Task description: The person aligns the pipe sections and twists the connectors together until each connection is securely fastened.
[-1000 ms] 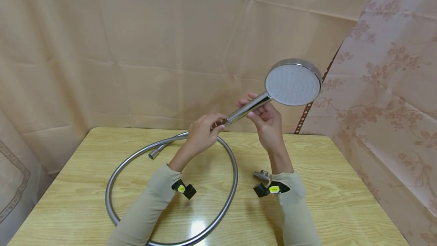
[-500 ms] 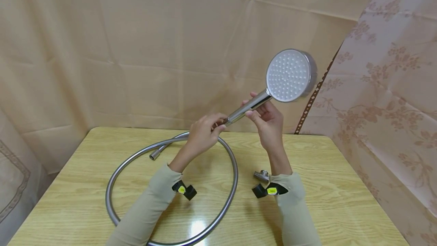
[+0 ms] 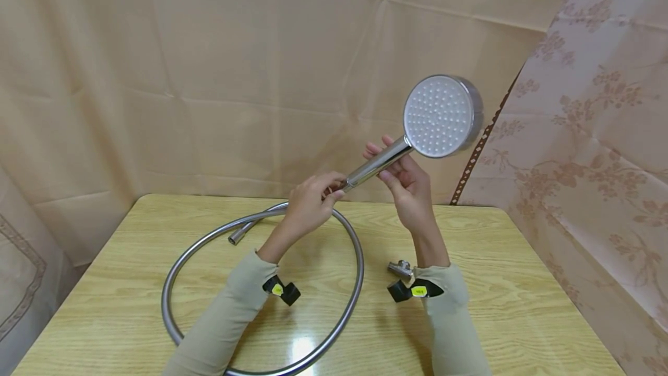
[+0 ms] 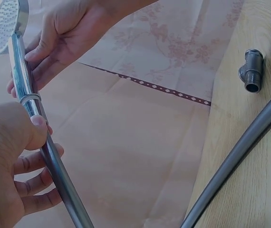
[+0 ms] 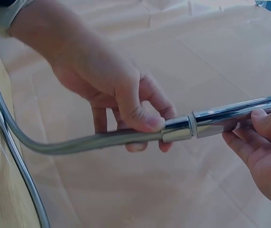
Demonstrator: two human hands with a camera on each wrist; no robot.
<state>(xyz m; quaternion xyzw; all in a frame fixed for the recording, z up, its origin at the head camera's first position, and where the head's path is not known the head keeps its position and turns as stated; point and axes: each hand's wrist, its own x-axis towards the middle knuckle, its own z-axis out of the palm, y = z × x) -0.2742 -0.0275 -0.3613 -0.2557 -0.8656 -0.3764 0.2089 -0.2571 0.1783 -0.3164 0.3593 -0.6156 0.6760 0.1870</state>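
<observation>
The left hand (image 3: 312, 201) has its thumb and fingers closed on a flexible silver-grey metal hose (image 3: 166, 297) just behind the smooth, shiny metal collar (image 5: 177, 129) at its end; in the right wrist view the thumb presses from above, its tip against the edge of the collar, while fingertips show beneath. The right hand (image 3: 412, 193) holds the straight chrome handle (image 3: 378, 161) of a round hand shower with a white, nubbed spray face (image 3: 437, 116), thumb on the near side and fingers behind, the tips of some reaching beyond the handle rather than wrapping tightly round it. Collar and handle lie end to end in one line, a narrow pale band showing at the joint; whether that band is a ring or a gap cannot be told. The hand shower is raised above the far edge of a yellowish wood-grain table (image 3: 501, 300), tilted so that its head stands up to the right, in front of a plain beige cloth (image 3: 250, 74). Most of the hose loops over the tabletop, its other metal end (image 3: 236, 237) lying near the far side, left of the left hand. A small silver metal threaded fitting (image 3: 400, 268) rests on the wood outside the loop, near the right wrist.
</observation>
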